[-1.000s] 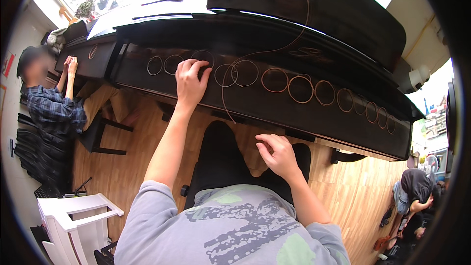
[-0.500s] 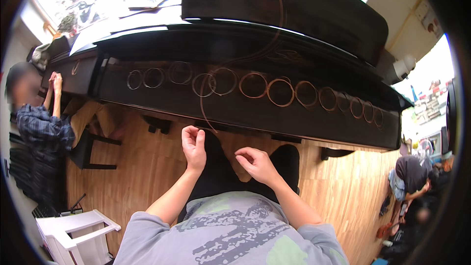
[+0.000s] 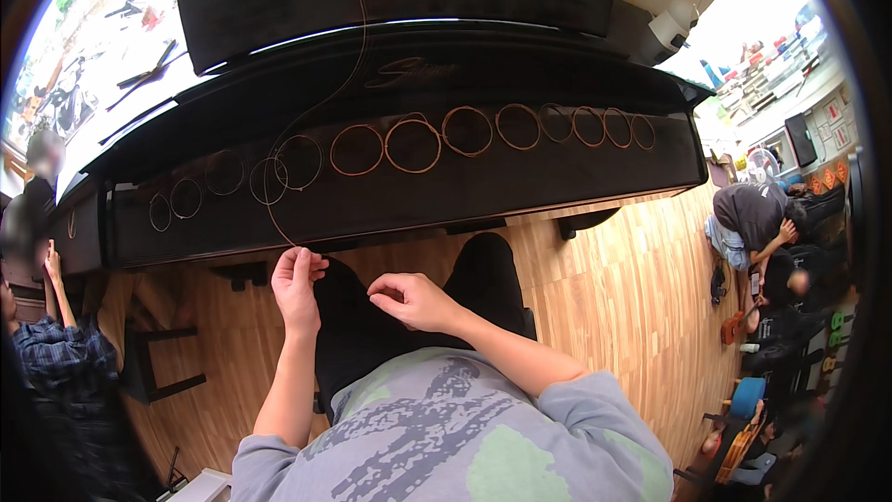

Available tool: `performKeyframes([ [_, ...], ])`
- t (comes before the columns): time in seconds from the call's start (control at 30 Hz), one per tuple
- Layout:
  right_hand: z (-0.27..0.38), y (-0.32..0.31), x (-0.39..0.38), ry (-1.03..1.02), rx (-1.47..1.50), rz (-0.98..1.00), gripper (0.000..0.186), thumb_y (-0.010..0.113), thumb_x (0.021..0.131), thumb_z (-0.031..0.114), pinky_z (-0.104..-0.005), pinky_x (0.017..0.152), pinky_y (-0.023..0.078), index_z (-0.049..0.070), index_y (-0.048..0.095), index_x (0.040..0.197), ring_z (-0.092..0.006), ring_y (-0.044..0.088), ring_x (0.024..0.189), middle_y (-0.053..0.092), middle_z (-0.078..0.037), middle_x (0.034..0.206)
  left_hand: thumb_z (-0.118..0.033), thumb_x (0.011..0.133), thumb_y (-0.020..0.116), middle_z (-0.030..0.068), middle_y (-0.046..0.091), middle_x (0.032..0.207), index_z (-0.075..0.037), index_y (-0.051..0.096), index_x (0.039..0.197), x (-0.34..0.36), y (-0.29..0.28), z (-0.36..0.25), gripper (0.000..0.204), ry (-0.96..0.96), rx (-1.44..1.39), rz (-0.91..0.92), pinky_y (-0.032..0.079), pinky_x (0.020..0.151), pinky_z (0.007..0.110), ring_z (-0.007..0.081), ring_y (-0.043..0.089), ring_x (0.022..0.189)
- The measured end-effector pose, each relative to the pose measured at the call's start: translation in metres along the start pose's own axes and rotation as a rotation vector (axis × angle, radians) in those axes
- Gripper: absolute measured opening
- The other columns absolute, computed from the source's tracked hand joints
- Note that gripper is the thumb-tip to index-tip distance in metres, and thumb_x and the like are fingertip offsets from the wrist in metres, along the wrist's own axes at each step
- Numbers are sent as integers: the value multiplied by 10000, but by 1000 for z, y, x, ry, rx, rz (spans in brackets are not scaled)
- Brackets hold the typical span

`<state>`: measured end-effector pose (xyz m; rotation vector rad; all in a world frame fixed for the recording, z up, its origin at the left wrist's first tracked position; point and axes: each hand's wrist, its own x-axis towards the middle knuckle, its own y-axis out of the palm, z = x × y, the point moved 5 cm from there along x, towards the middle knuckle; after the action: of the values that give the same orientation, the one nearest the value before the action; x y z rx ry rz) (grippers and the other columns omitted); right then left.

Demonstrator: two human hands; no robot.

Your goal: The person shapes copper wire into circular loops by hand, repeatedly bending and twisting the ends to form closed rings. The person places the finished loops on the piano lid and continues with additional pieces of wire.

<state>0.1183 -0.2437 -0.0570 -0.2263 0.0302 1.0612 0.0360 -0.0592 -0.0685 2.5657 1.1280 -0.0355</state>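
A long, thin copper-coloured wire string (image 3: 360, 23) curves down from the top of the view, across a black piano-like case, and over its front edge. Its lower end meets the fingertips of my left hand (image 3: 296, 290), whose thumb and fingers are pinched together. My right hand (image 3: 415, 301) hovers to the right above my lap, fingers curled in and closed; anything inside them is too small or hidden to make out. Beyond my hands, a row of coiled wire strings lies on the dark case: copper-coloured coils (image 3: 385, 151) at the middle and right, silvery coils (image 3: 172, 205) towards the left.
The black case (image 3: 520, 191) spans the view in front of me, with a raised black panel (image 3: 400, 0) behind. At the left edge sits a person in a checked shirt (image 3: 65, 353) near a dark stool (image 3: 158, 367). Other people (image 3: 748, 214) are at the right.
The view has turned to the right, so the case and coils appear further left. The string's lower end, earlier just right of my left fingertips, now meets them. My right hand stays curled.
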Motion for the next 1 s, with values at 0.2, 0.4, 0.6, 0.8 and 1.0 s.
performKeyframes([
  [0.2,4,0,-1,75,-12,5,225,611,872,211,-317,628,475,19,654,981,-193,608,656,650,-97,738,-158,943,582,20,657,823,-72,599,950,1,2,-15,88,88,-16,-18,484,647,214,97,627,710],
  [0.4,-6,6,-2,-12,58,13,183,576,920,155,-238,446,365,-7,622,992,-57,480,472,564,-8,609,-121,935,590,40,659,816,-35,600,959,2,9,-47,90,212,-61,-4,487,687,222,96,610,718],
  [0.6,-5,5,-2,62,-1,-7,185,618,892,159,-230,568,423,14,665,998,-57,512,621,599,4,697,-65,930,576,61,663,849,-19,584,1009,-4,17,-70,92,321,-59,5,502,721,231,96,617,748],
  [0.8,40,-18,0,-93,41,-152,126,624,895,113,-201,570,412,21,676,964,-38,495,628,596,26,718,-36,926,565,60,659,839,-25,582,1013,-16,27,-74,90,322,-90,71,518,726,235,102,632,763],
  [1.0,94,-63,34,-259,188,-318,132,592,927,119,-189,556,371,0,644,955,-15,448,627,533,58,700,-34,921,569,71,660,825,-26,581,1010,-19,35,-77,90,254,-170,99,505,692,230,112,627,744],
])
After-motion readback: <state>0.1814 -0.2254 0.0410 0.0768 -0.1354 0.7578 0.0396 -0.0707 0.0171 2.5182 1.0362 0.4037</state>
